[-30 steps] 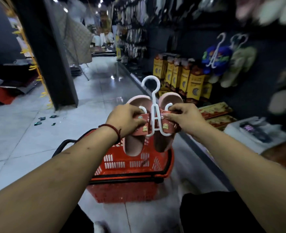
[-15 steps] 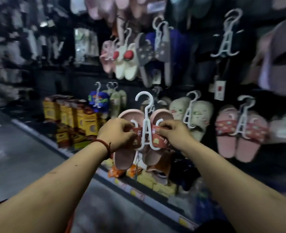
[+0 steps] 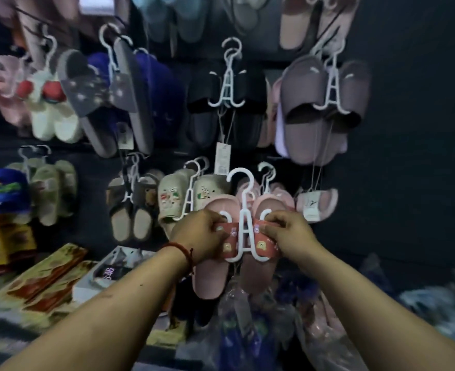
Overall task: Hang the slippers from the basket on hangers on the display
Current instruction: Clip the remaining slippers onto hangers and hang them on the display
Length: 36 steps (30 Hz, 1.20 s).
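The pink slippers (image 3: 211,274) sat on a white hanger (image 3: 243,236), hook upright, held in front of the display wall (image 3: 408,129) (a similar pink pair (image 3: 284,195) hung directly behind). The left grip (image 3: 202,236) pinched the left slipper's red strap; the right grip (image 3: 288,234) pinched the right strap. Beige slippers (image 3: 171,202) hung just left, and mauve slippers (image 3: 309,129) hung above.
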Tool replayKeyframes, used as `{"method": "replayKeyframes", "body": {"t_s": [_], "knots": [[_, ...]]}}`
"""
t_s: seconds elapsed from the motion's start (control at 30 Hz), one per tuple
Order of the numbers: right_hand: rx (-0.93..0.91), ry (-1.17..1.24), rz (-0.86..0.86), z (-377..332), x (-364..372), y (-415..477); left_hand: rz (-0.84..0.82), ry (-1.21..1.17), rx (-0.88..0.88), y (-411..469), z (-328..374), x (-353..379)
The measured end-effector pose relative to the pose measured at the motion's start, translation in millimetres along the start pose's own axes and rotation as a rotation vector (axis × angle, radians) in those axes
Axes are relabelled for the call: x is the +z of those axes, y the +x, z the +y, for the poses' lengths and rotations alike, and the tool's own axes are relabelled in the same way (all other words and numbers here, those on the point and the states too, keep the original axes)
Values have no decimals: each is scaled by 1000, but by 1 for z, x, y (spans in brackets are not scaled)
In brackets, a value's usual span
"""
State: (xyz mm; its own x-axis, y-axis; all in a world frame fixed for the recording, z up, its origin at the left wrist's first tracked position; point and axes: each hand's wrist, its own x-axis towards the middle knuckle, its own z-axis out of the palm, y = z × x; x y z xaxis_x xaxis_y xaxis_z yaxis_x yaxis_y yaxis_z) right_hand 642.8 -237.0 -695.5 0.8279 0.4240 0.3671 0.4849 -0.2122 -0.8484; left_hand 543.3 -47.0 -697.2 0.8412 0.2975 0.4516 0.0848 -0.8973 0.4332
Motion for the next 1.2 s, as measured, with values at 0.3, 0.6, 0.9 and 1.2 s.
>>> {"method": "replayKeyframes", "body": {"t_s": [0.3, 0.6, 0.9, 1.2], "knots": [[49, -12, 185, 37, -33, 40, -73, -72, 86, 74, 27, 40], [116, -63, 153, 63, -33, 99, -132, -115, 27, 129, 14, 70], [123, -203, 168, 97, -19, 155, -142, -70, 61, 182, -7, 99], [73, -368, 103, 89, -34, 176, -72, -232, 110, 206, -25, 94]]}}
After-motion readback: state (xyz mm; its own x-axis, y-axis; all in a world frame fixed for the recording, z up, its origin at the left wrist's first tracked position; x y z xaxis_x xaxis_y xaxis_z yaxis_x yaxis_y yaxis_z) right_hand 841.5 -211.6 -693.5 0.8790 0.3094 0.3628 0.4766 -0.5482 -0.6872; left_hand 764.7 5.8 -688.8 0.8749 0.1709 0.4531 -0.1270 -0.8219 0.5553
